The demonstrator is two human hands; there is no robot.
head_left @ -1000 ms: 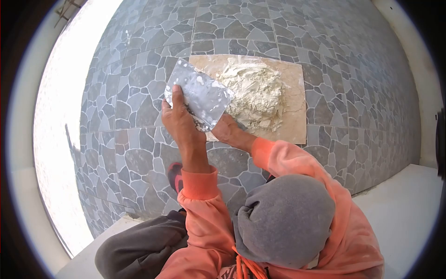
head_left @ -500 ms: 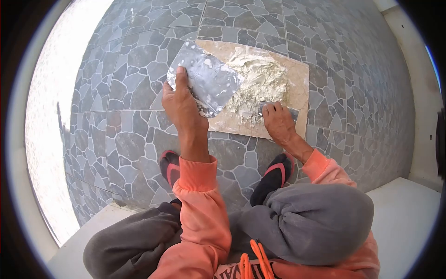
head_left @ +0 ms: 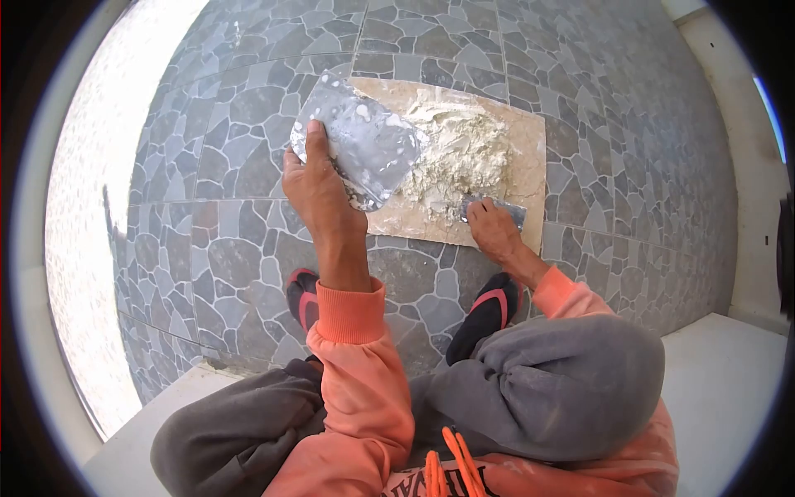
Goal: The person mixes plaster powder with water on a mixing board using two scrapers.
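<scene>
My left hand [head_left: 319,192] grips a flat metal plate [head_left: 358,139] smeared with white paste and holds it tilted above the floor, at the left end of a beige tile [head_left: 528,170]. A heap of pale putty [head_left: 465,153] lies on that tile. My right hand [head_left: 492,228] is closed on a small metal scraper [head_left: 503,209], whose blade rests on the tile at the near edge of the putty heap.
The floor is paved with grey stone-pattern tiles [head_left: 232,166]. My feet in dark sandals with pink straps [head_left: 489,311] stand just in front of the beige tile. A white ledge [head_left: 720,373] runs at the right, and bright sunlight washes out the left side.
My right hand came out from under the plate and moved right to the near edge of the putty with the scraper. The plate in my left hand stays almost in place.
</scene>
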